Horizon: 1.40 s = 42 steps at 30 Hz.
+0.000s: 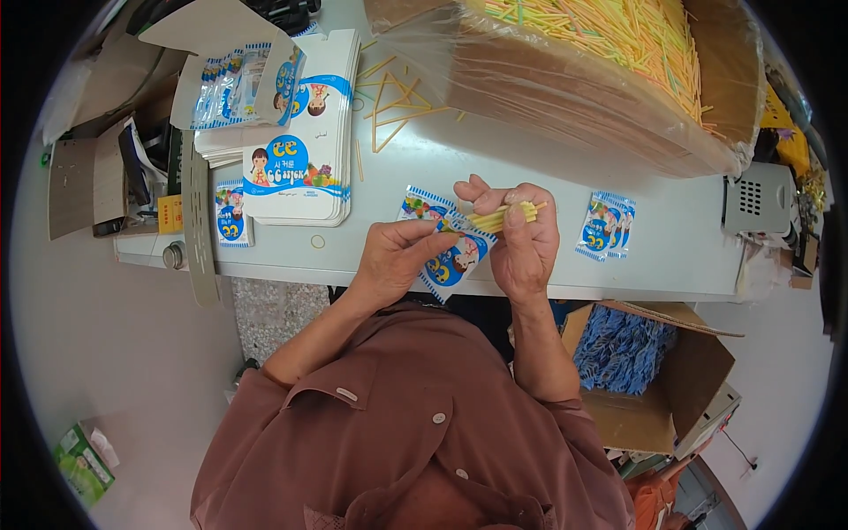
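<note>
Yellow sticks (485, 222) sideways, toward packet (455, 261)

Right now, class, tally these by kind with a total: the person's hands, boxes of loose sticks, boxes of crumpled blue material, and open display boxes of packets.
Left hand and right hand: 2
Upper box of loose sticks: 1
Lower box of crumpled blue material: 1
Open display box of packets: 1
Total: 5

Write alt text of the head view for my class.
A person's left hand holds a blue-and-white packet; the right hand holds a bundle of yellow sticks at its edge. Beyond stands a large box of loose sticks.
</note>
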Motion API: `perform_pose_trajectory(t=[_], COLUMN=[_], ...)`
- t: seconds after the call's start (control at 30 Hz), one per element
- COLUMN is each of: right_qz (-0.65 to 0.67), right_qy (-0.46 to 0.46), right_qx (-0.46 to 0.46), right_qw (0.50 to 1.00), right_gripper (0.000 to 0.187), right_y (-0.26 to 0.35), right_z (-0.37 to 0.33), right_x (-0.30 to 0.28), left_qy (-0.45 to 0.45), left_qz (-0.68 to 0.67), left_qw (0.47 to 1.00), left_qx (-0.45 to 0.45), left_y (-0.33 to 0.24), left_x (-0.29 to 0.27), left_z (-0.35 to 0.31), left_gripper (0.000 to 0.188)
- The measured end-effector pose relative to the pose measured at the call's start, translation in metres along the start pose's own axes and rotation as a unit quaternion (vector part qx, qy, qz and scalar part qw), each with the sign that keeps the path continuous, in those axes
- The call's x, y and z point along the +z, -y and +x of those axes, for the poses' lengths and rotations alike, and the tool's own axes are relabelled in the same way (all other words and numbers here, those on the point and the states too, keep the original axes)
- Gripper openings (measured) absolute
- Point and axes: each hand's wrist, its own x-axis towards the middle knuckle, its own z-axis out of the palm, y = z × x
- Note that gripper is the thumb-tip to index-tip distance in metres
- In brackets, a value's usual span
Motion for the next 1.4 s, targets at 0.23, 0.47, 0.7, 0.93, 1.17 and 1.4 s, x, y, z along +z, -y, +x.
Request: perform_pose_trajectory(t=[0.23, 0.47, 0.7, 0.93, 1.17, 1.4], right_qz=[-0.026, 0.061, -0.021, -0.175, -0.202, -0.134], right_qy=[-0.023, -0.024, -0.003, -0.013, -0.001, -0.011], right_qx=[0.089, 0.161, 0.100, 0.088, -0.016, -0.015], right_qw=[0.995, 0.985, 0.995, 0.980, 0.979, 0.991], right_gripper=[0.017, 0.022, 0.035, 0.032, 0.017, 0.019], right_y=[-0.003, -0.014, -0.006, 0.016, 0.023, 0.018], right_z=[-0.003, -0.010, -0.004, -0.012, -0.022, -0.029], right_x=[0.003, 0.013, 0.008, 0.015, -0.013, -0.016], left_qy=[-0.040, -0.068, -0.108, -0.107, -0.054, 0.017], left_qz=[0.024, -0.009, -0.027, -0.058, 0.161, 0.217], left_qw=[0.998, 0.993, 0.988, 0.980, 0.949, 0.936], left_qx=[0.038, 0.099, 0.103, 0.159, 0.266, 0.278], left_y=[0.002, 0.004, 0.009, 0.008, 0.002, 0.005], left_x=[0.004, 0.016, 0.011, 0.004, 0.009, 0.000], left_z=[-0.001, 0.002, 0.003, 0.006, 0.012, 0.017], left_gripper=[0.017, 0.022, 0.025, 0.027, 0.033, 0.034])
